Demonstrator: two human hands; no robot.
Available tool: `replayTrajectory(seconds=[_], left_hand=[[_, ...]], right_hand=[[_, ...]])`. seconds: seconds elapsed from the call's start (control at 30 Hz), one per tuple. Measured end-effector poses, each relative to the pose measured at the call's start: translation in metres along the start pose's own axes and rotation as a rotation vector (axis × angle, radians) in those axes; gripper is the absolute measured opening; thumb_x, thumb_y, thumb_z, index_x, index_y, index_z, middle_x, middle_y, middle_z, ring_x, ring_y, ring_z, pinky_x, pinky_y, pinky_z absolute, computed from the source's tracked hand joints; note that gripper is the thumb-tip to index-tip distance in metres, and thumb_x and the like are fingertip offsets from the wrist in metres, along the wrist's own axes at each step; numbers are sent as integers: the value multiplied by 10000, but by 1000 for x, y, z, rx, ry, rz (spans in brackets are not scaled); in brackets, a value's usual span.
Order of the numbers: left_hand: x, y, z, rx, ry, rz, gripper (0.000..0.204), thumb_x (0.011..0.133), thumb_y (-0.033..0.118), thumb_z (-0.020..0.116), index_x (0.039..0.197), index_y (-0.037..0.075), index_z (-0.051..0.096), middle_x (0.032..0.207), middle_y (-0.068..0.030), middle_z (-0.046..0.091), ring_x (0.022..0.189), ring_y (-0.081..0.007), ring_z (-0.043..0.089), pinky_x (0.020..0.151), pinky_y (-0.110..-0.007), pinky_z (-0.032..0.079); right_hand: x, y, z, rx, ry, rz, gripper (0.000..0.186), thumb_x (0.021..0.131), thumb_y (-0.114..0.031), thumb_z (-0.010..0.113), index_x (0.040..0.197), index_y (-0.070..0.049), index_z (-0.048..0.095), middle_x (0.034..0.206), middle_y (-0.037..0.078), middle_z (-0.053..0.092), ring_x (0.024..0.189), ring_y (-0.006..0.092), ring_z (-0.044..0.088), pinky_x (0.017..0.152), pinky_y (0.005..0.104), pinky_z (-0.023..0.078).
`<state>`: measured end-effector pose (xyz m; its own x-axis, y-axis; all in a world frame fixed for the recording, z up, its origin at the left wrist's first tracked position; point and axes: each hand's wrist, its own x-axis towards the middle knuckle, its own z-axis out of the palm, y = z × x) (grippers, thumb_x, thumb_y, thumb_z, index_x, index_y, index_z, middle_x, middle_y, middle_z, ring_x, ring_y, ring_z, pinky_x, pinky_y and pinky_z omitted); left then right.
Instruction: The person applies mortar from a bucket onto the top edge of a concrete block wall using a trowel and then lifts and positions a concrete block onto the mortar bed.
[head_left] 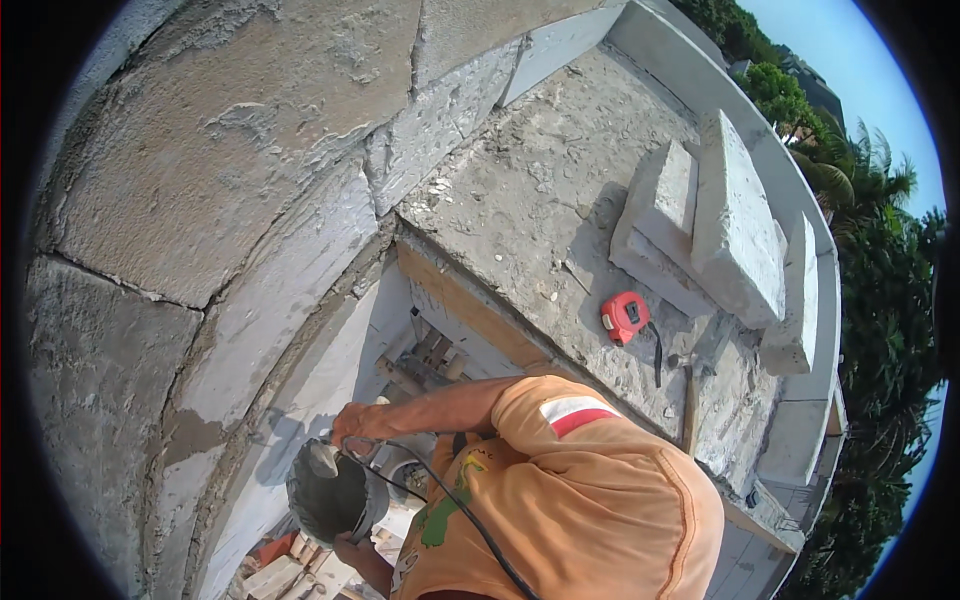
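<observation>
Trowel (321, 459) in the right hand (355, 424), whose fingers are closed about its handle end; the blade is over the mouth of a dark bucket (333, 508). The left hand (362, 552) is at the bucket's lower side, partly hidden, so I cannot tell how far its fingers close. A black cable (466, 522) crosses in front of the bare forearm and the orange shirt (600, 490). To the left, close by the bucket, rises a wall of big pale blocks (290, 290); below it lie loose pieces of wood (290, 576). Beyond the forearm, a plank (470, 305) edges a rough concrete slab (540, 170). On that slab rest a red tape measure (625, 316) with a dark strap, a wooden handle (690, 412), and a stack of loose white blocks (738, 225), some leaning. A low pale wall borders it, with trees (870, 340) past that. The trowel's long axis slants, its blade reaching from the fingers toward lower left; its exact tip is too blurred to tell.
</observation>
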<state>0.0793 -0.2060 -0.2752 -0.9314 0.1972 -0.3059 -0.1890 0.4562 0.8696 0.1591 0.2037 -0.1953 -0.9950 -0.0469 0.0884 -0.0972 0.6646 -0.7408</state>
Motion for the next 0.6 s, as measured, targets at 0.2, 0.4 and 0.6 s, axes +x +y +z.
replayTrajectory(seconds=[0.2,0.4,0.6], left_hand=[[10,10,18,639,11,860,347,565,107,840,781,54,574,716,-119,566,633,-356,570,574,-435,496],[25,27,50,586,-218,696,332,579,39,771,848,-15,583,777,-170,565,702,-322,559,640,-446,440],[40,31,61,552,-316,708,328,595,46,796,833,-24,582,761,-173,568,676,-307,556,617,-437,439]], right_hand=[[37,31,104,331,82,-39,89,729,-176,719,742,-104,667,754,94,683,691,303,670,610,400,530],[18,88,125,289,123,187,155,784,-223,720,891,-115,688,793,79,688,691,221,645,614,399,511],[-74,31,-7,230,277,94,154,877,-175,604,925,-37,650,847,152,648,729,337,649,625,437,534]])
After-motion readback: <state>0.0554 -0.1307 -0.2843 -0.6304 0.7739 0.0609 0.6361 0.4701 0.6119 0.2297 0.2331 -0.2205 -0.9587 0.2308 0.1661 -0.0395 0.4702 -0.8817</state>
